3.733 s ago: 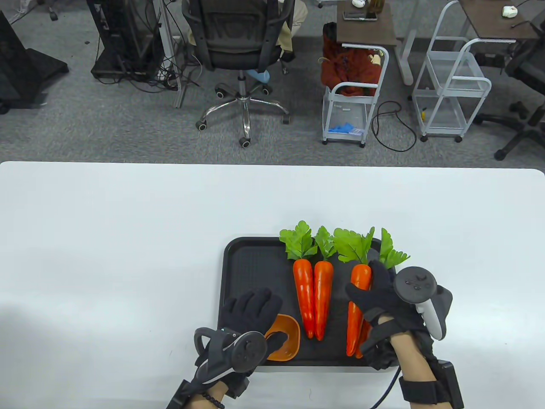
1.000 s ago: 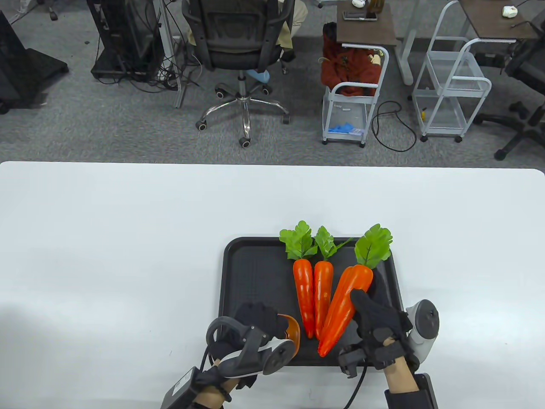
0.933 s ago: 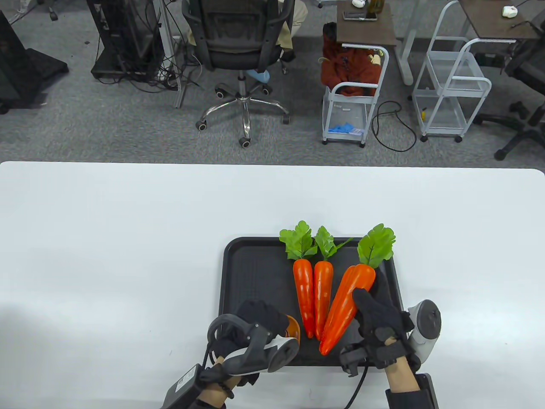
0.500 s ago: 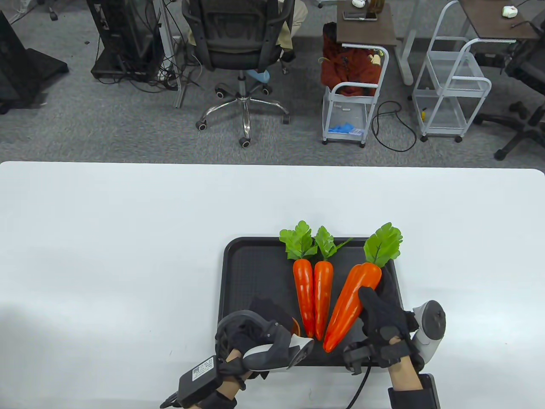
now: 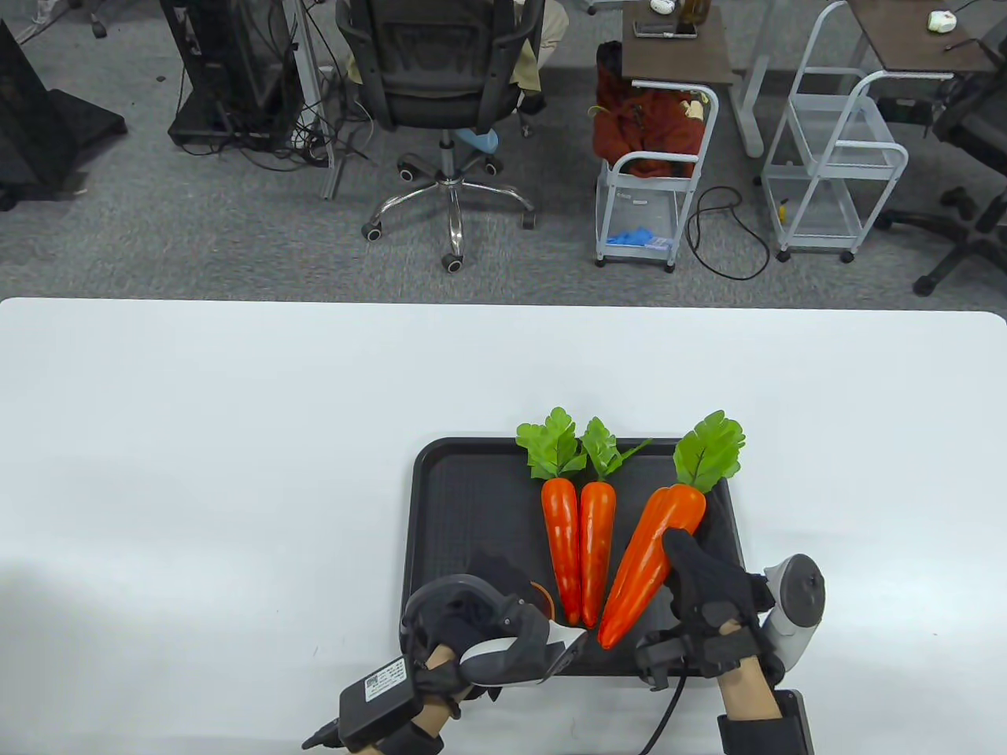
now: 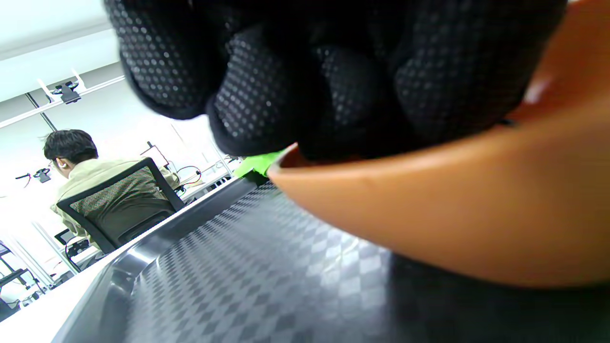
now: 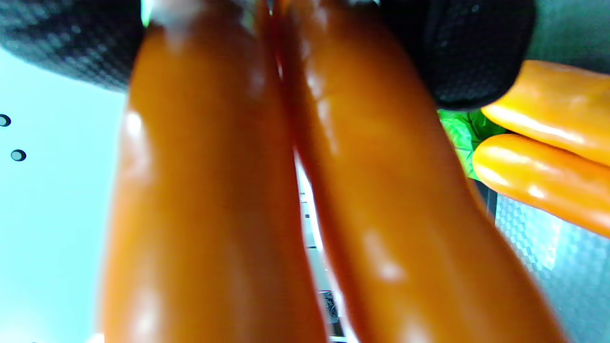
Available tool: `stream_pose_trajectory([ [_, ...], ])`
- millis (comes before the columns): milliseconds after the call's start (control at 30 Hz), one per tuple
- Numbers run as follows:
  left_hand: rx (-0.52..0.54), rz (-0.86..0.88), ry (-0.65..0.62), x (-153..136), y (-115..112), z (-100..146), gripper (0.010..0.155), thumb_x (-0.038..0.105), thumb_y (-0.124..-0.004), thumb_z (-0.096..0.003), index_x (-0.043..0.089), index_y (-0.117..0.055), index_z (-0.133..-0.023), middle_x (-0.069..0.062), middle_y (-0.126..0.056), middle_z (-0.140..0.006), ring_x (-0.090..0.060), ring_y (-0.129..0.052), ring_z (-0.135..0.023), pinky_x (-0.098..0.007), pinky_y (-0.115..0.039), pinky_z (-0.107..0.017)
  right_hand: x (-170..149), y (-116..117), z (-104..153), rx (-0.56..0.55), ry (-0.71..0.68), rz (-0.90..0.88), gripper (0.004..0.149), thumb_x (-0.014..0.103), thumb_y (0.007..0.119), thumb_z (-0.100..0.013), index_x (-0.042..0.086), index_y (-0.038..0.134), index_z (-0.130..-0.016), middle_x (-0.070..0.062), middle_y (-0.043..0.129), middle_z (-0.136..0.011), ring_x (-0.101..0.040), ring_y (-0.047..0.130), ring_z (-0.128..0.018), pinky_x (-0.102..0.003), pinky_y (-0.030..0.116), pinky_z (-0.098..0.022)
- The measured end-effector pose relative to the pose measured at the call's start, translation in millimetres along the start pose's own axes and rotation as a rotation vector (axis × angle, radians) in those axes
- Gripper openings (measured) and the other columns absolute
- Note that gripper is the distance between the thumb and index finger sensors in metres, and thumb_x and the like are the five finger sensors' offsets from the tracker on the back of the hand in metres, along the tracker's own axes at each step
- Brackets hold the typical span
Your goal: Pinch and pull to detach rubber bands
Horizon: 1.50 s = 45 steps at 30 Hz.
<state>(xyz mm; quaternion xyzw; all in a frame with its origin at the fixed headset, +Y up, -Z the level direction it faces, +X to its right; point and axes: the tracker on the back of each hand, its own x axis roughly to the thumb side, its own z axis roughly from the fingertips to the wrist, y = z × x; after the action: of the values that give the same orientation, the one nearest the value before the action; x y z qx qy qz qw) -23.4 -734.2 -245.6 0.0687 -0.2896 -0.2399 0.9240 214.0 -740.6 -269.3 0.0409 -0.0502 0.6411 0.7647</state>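
Four carrots: two lying carrots [image 5: 580, 550] side by side in the black tray [image 5: 464, 503], two more as a held pair [image 5: 649, 550] gripped by the right hand [image 5: 708, 586], fingers wrapped around. Left hand [image 5: 480, 605] curls into the orange bowl [image 6: 476, 205] on the tray. Rubber bands: cannot tell where.

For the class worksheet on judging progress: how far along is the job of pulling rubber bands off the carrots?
Done: cannot be confirmed; no rubber band shows in any view. Two carrots lie side by side on the black tray.
In hand: the right hand grips another pair of carrots, tilted, tips toward the left hand, whose fingers rest on the orange bowl.
Left: whether either pair is banded can't be told.
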Motion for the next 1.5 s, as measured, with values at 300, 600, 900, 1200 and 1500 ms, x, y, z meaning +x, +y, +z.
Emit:
stream_pose_trajectory([
  [300, 0.130, 0.154, 0.122, -18, 10, 29, 0.049, 0.057, -0.081, -0.0413, 0.038, -0.088, -0.086, 0.008, -0.105, -0.079, -0.018, -0.105, -0.072, -0.052, -0.084, -0.062, 8, -4, -8, -0.068, 0.010, 0.212, 0.092, 0.062, 0.087, -0.045, 0.019, 0.037, -0.109, -0.033, 0.027, -0.107, -0.061, 0.087, -0.066, -0.059, 0.083, -0.043],
  [600, 0.210, 0.317, 0.191, -38, 3, 42, 0.052, 0.059, -0.071, -0.0458, 0.039, -0.080, -0.094, 0.005, -0.094, -0.101, -0.025, -0.097, -0.088, -0.059, -0.076, -0.069, 18, -4, -33, -0.062, 0.119, 0.657, 0.092, 0.059, 0.089, -0.044, 0.019, 0.038, -0.109, -0.033, 0.027, -0.107, -0.063, 0.086, -0.065, -0.061, 0.081, -0.043],
  [900, 0.229, 0.429, 0.238, -52, 2, 50, 0.053, 0.059, -0.071, -0.0461, 0.039, -0.080, -0.094, 0.004, -0.094, -0.101, -0.026, -0.097, -0.088, -0.059, -0.075, -0.069, 21, 3, -58, -0.056, 0.278, 1.049, 0.092, 0.060, 0.089, -0.043, 0.019, 0.038, -0.108, -0.033, 0.028, -0.107, -0.063, 0.086, -0.065, -0.061, 0.081, -0.043],
  [1200, 0.237, 0.465, 0.236, -55, 3, 52, 0.053, 0.059, -0.071, -0.0460, 0.039, -0.081, -0.094, 0.004, -0.095, -0.100, -0.025, -0.098, -0.086, -0.059, -0.076, -0.069, 9, 19, -74, -0.055, 0.490, 1.421, 0.093, 0.061, 0.088, -0.043, 0.018, 0.037, -0.108, -0.033, 0.028, -0.107, -0.062, 0.087, -0.065, -0.060, 0.082, -0.042],
  [1500, 0.231, 0.469, 0.229, -54, 4, 50, 0.052, 0.059, -0.071, -0.0459, 0.039, -0.082, -0.093, 0.004, -0.096, -0.100, -0.025, -0.099, -0.086, -0.059, -0.076, -0.069, -10, 30, -83, -0.007, 0.615, 1.629, 0.091, 0.061, 0.087, -0.044, 0.018, 0.038, -0.108, -0.033, 0.028, -0.107, -0.061, 0.087, -0.066, -0.059, 0.082, -0.043],
])
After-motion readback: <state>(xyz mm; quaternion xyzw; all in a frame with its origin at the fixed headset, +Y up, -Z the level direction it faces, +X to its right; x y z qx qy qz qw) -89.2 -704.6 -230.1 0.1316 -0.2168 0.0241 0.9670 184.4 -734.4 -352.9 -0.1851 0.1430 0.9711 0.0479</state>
